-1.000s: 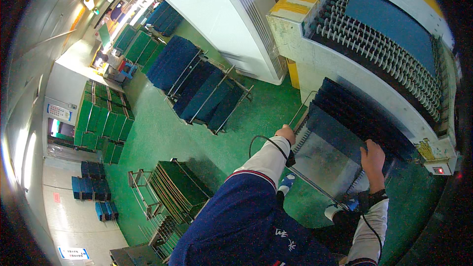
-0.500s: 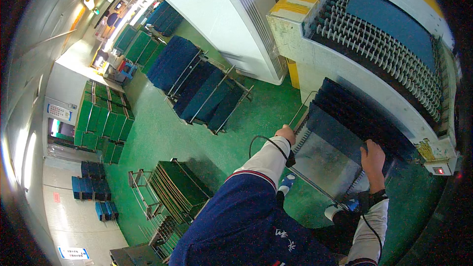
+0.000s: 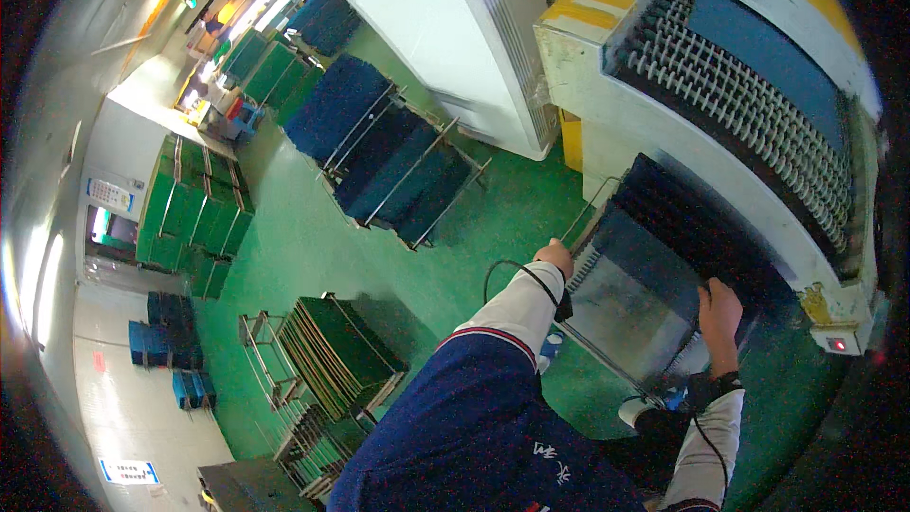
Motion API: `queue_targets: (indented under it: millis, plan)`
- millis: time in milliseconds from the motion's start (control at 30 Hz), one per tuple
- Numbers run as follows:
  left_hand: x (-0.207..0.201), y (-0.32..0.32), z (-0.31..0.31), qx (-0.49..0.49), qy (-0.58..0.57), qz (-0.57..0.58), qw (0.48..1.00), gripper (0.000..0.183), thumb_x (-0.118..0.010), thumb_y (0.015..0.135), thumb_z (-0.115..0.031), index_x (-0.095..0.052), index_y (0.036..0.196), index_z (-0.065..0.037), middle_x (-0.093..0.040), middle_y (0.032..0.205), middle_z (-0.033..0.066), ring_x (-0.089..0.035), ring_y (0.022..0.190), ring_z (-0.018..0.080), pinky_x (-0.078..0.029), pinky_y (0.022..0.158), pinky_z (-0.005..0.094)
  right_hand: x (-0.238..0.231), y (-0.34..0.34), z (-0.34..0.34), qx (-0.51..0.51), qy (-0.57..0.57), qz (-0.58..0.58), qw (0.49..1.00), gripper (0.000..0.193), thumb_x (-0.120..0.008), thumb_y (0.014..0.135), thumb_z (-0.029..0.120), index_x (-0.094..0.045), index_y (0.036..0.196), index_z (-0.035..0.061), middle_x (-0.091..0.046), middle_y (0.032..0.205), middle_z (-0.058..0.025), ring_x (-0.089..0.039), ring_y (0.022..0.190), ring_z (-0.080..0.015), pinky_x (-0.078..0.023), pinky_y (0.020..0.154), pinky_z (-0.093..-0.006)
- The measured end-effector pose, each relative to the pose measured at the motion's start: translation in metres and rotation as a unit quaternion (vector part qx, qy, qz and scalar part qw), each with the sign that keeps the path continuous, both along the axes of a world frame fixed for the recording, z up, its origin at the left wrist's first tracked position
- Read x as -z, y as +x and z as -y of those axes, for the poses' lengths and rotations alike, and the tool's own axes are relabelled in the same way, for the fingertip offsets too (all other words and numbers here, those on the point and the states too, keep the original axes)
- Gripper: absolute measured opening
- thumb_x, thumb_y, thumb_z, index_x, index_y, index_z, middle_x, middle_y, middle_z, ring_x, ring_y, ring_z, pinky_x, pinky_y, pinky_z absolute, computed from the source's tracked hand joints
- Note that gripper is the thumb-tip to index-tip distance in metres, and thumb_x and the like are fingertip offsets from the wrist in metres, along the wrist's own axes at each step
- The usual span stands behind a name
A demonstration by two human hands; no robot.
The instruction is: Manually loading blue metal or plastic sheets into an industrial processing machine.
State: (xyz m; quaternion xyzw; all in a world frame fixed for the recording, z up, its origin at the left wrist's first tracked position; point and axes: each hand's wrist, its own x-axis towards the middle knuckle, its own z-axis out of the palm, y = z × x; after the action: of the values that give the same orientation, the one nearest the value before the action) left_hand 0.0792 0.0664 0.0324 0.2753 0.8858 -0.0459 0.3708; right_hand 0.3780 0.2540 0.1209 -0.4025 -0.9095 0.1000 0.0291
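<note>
Below me at the right stands a metal rack (image 3: 654,389) with toothed, comb-like side rails. Several dark blue-black flat panels (image 3: 678,204) stand in its far part, and a grey sheet-like surface (image 3: 621,313) shows in the near part. My left hand (image 3: 555,257) is closed at the rack's left side rail, its fingertips partly hidden. At the right side my right hand (image 3: 722,315) curls its fingers over the rack's edge, close to the panel ends. A dark band with a cable sits on each of my wrists.
A conveyor machine (image 3: 739,95) with rows of white rollers carries a blue panel (image 3: 768,52) behind the rack. Left of it stands a tall white cabinet (image 3: 445,28). Racks of blue panels (image 3: 341,109) and green panels (image 3: 346,351) stand on the green floor (image 3: 474,218).
The whole view has shifted slightly, with the machine and rack sitting a little lower and farther right. Both hands keep their places on the rack.
</note>
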Motion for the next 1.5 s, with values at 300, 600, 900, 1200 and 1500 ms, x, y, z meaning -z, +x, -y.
queue_targets:
  millis: [300,600,900,1200,1500]
  plan:
    - [0.044,-0.012,0.012,-0.041,0.084,-0.018,0.995,0.033,-0.051,0.087,-0.023,-0.053,0.112,-0.002,-0.064,0.103,0.0209,-0.065,0.096,0.0345,-0.053,0.08,0.0425,0.013,-0.005,0.01,0.031,0.035,-0.017,0.999,0.023,-0.06,0.081,0.028,-0.058,0.079,0.0047,-0.06,0.078,-0.017,-0.058,0.079,-0.0378,-0.045,0.067,-0.0455]
    - [0.067,-0.017,0.017,-0.071,0.142,-0.039,0.986,0.029,-0.057,0.081,-0.023,-0.052,0.099,0.0,-0.067,0.092,0.0189,-0.067,0.088,0.032,-0.054,0.075,0.0398,-0.107,-0.002,0.0,0.006,0.094,-0.053,0.994,0.022,-0.064,0.079,0.028,-0.061,0.086,0.007,-0.063,0.082,-0.0152,-0.06,0.077,-0.0361,-0.047,0.065,-0.0446]
    - [0.097,-0.02,0.017,0.033,0.144,-0.068,0.987,0.029,-0.055,0.084,-0.024,-0.051,0.098,0.001,-0.067,0.088,0.0212,-0.067,0.085,0.0352,-0.054,0.071,0.0429,-0.215,0.061,-0.026,0.197,-0.087,-0.317,0.924,0.02,-0.067,0.08,0.018,-0.066,0.09,0.0009,-0.064,0.077,-0.0071,-0.055,0.071,-0.0156,-0.043,0.067,-0.0315]
    - [0.087,-0.023,0.018,0.041,0.123,-0.043,0.991,0.035,-0.061,0.078,-0.022,-0.047,0.1,0.001,-0.067,0.088,0.0187,-0.067,0.085,0.0334,-0.054,0.072,0.0398,-0.132,0.066,-0.027,0.24,-0.355,-0.642,0.636,0.034,-0.066,0.085,0.023,-0.059,0.108,-0.001,-0.063,0.102,-0.0065,-0.059,0.093,-0.0203,-0.046,0.086,-0.0334]
    - [0.079,-0.022,0.015,0.012,0.105,-0.015,0.994,0.044,-0.065,0.073,-0.022,-0.045,0.104,0.003,-0.067,0.086,0.0183,-0.067,0.083,0.0331,-0.055,0.07,0.0394,-0.086,-0.023,-0.027,0.328,-0.497,-0.723,0.351,0.011,-0.059,0.088,0.014,-0.057,0.098,0.0088,-0.063,0.097,-0.0096,-0.06,0.088,-0.0282,-0.051,0.078,-0.043]
